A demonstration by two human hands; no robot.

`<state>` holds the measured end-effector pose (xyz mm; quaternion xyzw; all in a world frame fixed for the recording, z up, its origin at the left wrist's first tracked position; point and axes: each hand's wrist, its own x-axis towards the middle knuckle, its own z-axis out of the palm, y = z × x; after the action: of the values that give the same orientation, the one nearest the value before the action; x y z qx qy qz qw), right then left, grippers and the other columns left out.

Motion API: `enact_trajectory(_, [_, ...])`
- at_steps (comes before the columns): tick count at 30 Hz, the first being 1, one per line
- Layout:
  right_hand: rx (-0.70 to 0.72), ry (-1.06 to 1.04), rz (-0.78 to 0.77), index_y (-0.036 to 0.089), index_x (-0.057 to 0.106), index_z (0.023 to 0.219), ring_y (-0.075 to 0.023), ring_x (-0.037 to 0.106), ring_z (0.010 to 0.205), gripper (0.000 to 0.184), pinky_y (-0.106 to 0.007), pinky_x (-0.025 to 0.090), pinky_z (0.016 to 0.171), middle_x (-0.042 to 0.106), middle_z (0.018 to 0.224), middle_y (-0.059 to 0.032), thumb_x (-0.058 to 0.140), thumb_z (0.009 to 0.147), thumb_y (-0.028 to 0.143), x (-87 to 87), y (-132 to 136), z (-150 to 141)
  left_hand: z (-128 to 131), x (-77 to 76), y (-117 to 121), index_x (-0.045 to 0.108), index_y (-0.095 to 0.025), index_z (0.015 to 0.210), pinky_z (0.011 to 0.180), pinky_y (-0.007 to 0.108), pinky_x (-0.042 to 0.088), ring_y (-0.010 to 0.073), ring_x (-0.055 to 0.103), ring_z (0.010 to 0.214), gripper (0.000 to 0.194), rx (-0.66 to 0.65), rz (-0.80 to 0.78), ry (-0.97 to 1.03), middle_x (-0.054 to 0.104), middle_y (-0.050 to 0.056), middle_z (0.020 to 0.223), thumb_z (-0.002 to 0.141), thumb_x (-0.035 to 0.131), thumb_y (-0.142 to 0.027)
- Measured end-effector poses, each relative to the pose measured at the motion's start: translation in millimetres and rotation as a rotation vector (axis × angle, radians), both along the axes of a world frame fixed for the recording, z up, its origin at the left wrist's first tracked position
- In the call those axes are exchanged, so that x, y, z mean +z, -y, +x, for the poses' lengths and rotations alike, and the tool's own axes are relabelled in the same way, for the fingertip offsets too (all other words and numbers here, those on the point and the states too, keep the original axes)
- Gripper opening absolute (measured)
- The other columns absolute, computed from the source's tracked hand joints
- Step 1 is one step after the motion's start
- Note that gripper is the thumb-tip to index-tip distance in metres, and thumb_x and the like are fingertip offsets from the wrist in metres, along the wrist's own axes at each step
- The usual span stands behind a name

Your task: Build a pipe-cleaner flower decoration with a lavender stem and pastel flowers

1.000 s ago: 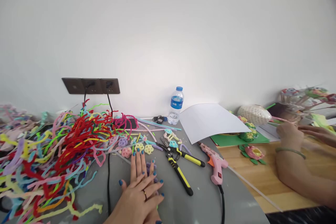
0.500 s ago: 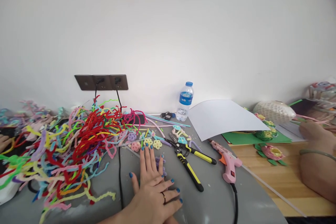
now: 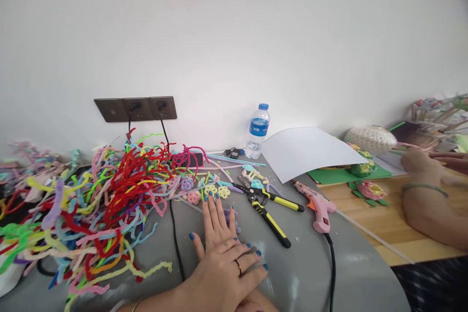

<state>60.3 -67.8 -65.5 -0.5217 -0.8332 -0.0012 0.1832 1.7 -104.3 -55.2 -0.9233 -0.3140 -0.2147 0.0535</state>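
Observation:
My left hand (image 3: 224, 268), with a dark ring and blue nails, lies flat across the back of my right hand (image 3: 216, 224). Fingers are spread on both, and neither grips anything. My right hand rests palm down on the grey table, partly covered by the left. Its fingertips reach the yellow pipe-cleaner flowers (image 3: 223, 192). A pink flower (image 3: 193, 197) sits just left of them. Purple pipe-cleaner loops (image 3: 234, 219) show beside my right little finger, partly hidden. Pliers with yellow and black handles (image 3: 272, 224) lie to the right of my hands.
A tangled heap of pipe cleaners (image 3: 124, 204) covers the left side. A corded pink glue gun (image 3: 321, 217) lies at right. Behind are a water bottle (image 3: 259, 129) and white paper (image 3: 310, 153). Another person's arm (image 3: 426, 204) rests on the wooden table. A black cable (image 3: 176, 243) crosses the grey table.
The view has shifted a little, moving the table things within it. My hands stay stacked in the same pose. The other person's arm at right has moved slightly, and a second hand shows there.

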Motion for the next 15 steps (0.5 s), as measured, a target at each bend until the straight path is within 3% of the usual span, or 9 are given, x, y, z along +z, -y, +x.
enact_trajectory(5, [0.064,-0.071,-0.100,0.016,0.025,0.164,-0.0348,0.024,0.157,0.078,-0.062,0.029,0.119,0.027,0.169,-0.0142,0.039,0.102,0.060,10.4,1.8,7.7,-5.4,9.0,7.6,0.070,-0.022,0.122,0.112,0.037,0.038,0.0216,0.064,0.114,0.045,0.029,0.154,0.092,0.076,0.003,0.123,0.100,0.045,-0.053])
enact_trajectory(12, [0.056,-0.066,-0.065,0.016,0.029,0.164,-0.0344,0.024,0.157,0.075,-0.061,0.033,0.119,0.025,0.170,-0.0114,0.044,0.102,0.055,12.0,3.6,7.0,4.4,-1.8,12.1,0.072,-0.022,0.104,0.116,0.039,0.028,0.0241,0.059,0.114,0.041,0.094,0.249,0.159,0.076,0.004,0.114,0.099,0.044,-0.052])
enact_trajectory(15, [0.062,-0.063,-0.064,0.015,0.027,0.164,-0.0341,0.021,0.158,0.075,-0.062,0.033,0.119,0.023,0.171,-0.0113,0.043,0.102,0.054,10.9,4.2,7.2,9.0,-3.0,13.2,0.071,-0.020,0.091,0.112,0.037,0.031,0.0222,0.062,0.108,0.040,0.098,0.239,0.229,0.077,0.003,0.098,0.101,0.041,-0.045])
